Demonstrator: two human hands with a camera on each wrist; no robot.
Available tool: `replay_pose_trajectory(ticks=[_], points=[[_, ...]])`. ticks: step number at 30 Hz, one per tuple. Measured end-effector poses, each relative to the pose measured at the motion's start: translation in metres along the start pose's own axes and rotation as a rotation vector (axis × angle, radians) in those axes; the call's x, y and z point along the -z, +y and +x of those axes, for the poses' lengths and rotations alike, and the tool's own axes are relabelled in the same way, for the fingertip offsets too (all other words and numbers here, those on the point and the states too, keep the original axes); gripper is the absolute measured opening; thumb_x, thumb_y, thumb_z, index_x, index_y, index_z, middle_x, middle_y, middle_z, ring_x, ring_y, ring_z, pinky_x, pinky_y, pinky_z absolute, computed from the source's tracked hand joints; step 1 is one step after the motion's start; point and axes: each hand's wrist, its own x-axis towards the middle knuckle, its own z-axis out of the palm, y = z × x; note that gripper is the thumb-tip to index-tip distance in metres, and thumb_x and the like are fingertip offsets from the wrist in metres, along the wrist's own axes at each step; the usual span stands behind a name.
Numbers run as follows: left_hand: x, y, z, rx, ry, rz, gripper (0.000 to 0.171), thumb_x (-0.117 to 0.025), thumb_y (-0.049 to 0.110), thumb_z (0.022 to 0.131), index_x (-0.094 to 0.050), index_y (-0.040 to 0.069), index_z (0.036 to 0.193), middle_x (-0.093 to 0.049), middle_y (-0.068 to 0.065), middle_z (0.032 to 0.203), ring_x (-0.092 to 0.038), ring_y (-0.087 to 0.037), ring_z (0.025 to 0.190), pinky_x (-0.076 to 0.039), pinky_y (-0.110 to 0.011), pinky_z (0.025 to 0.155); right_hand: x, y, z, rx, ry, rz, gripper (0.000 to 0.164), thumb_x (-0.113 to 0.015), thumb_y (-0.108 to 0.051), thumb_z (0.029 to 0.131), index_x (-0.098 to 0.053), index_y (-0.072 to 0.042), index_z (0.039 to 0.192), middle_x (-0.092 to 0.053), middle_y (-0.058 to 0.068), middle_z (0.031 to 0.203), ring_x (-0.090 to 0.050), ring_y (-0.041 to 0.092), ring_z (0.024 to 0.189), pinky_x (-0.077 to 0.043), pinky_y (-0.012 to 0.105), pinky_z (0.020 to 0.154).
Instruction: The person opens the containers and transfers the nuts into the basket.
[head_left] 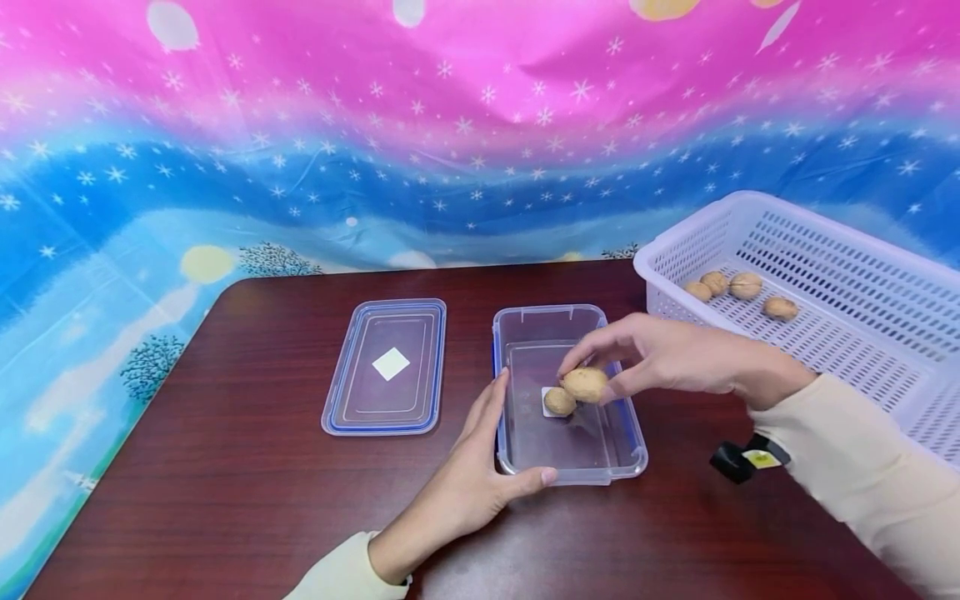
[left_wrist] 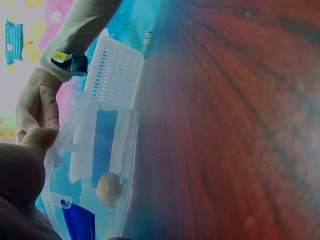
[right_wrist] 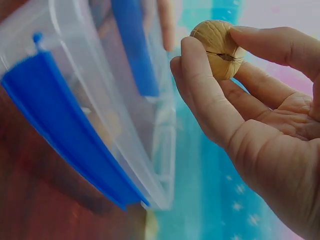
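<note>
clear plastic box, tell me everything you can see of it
The box is a see-through, rectangular container, apparently plastic, with a rim and blue clips on its sides. It stands upright and open-topped on the dark table, between a flat lid and a pale basket. A walnut lies inside, by a white patch on its floor. The left hand touches it, fingers along the left wall, thumb at the near rim.

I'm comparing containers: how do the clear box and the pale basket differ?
The clear box has solid, transparent walls; the pale basket has walls full of holes. The box looks smaller than the basket. One walnut lies in the box, while four walnuts show in the basket. Both are open-topped.
</note>
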Motion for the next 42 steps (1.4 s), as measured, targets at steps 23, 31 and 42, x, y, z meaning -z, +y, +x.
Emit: replay_pose_trajectory(ticks=[23,31,42], points=[[0.000,-0.001,0.001,0.009,-0.006,-0.003,0.115,-0.088,0.043,0.083,-0.011,0.041,0.168,-0.017,0.006,0.175,-0.028,-0.024,0.157,-0.030,-0.058,0.123,0.107,0.021,-0.083,-0.081,0.219,0.017,0.053,-0.050,0.009,0.104,-0.052,-0.010,0.153,-0.066,0.008,0.134,-0.066,0.022,0.114,-0.059,0.029,0.087],[-0.001,-0.001,0.000,0.011,-0.011,-0.002,0.116,-0.088,0.042,0.083,-0.011,0.037,0.169,-0.017,0.006,0.175,-0.028,-0.023,0.157,-0.030,-0.057,0.123,0.140,0.059,-0.104,-0.111,0.256,0.136,0.054,-0.043,0.012,0.105,-0.055,-0.015,0.151,-0.068,0.003,0.135,-0.071,0.020,0.115,-0.061,0.030,0.090],[0.000,0.000,0.001,0.021,-0.009,-0.002,0.117,-0.089,0.039,0.082,-0.011,0.037,0.169,-0.016,0.008,0.175,-0.028,-0.020,0.156,-0.030,-0.054,0.124,0.166,0.105,-0.119,-0.037,0.141,0.450,0.061,-0.031,0.018,0.105,-0.060,-0.016,0.146,-0.070,0.006,0.133,-0.073,0.023,0.117,-0.059,0.032,0.096]])
